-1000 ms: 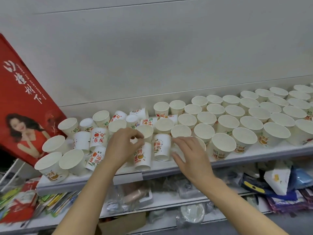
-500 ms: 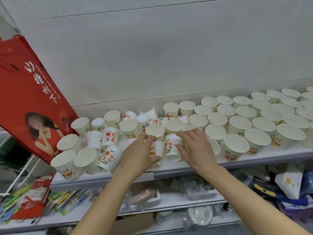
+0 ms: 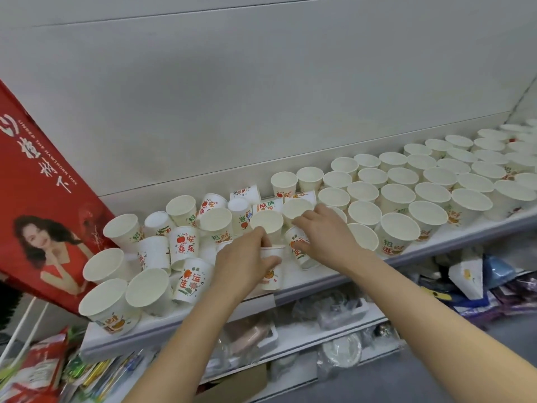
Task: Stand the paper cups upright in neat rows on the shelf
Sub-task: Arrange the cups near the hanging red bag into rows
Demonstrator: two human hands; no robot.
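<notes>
At the shelf's (image 3: 436, 248) front edge, the left hand (image 3: 242, 261) grips an inverted paper cup (image 3: 271, 269), its long axis vertical, base up. Just right, the right hand (image 3: 325, 234) rests curled fingers on a tipped cup (image 3: 299, 248), leaning toward it.
</notes>
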